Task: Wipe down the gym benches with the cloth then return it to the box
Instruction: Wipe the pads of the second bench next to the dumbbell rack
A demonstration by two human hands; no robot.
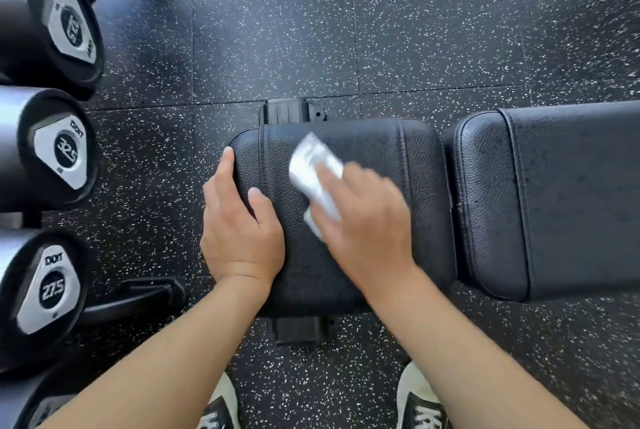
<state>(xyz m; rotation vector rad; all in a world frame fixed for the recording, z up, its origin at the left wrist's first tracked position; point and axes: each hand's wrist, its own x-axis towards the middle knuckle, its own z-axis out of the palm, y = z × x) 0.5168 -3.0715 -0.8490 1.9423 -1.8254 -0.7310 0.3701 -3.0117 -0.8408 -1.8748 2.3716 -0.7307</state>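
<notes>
Three dumbbell ends are seen stacked along the left edge: one marked 32.5 at the top [71,26], a second marked 32.5 [64,151] below it, and one marked 27.5 [52,288] lowest. A black rack foot [138,297] is shown on the speckled rubber floor [433,30] just right of the lowest dumbbell, near the seat pad's corner. The left hand [239,231] is laid on the left end of the bench seat pad [374,148], its fingers curled over the edge and its thumb resting on top. To its right, a white cloth [313,170] is pressed flat onto the seat pad by the right hand [367,220], fingers fairly straight and blurred; the cloth's near half is hidden under them. Further right, the bench back pad [554,196] is seen just beside the seat pad, a narrow gap between them. Two shoes [420,401] are visible at the bottom edge.
</notes>
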